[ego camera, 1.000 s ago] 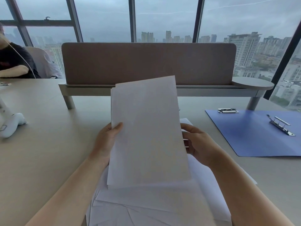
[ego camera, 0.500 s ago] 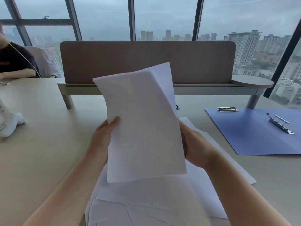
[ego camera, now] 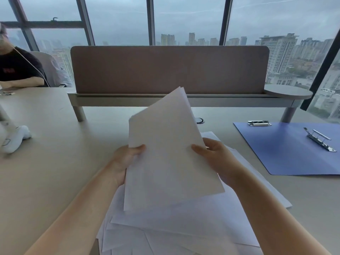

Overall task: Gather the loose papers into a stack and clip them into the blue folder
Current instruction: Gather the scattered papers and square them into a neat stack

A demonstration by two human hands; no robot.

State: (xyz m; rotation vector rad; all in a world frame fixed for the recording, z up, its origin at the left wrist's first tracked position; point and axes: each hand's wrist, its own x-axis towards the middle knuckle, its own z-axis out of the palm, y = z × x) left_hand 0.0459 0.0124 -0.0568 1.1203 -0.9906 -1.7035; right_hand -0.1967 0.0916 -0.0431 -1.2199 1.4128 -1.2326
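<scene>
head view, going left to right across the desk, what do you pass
white object → left hand → held sheets → right hand → small metal clip → blue folder → folder's clamp

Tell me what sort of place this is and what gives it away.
Most likely a high-rise office. A shared desk carries a padded divider screen, floor-to-ceiling windows overlook city towers from well above, and a blue folder lies open beside loose papers.
</scene>
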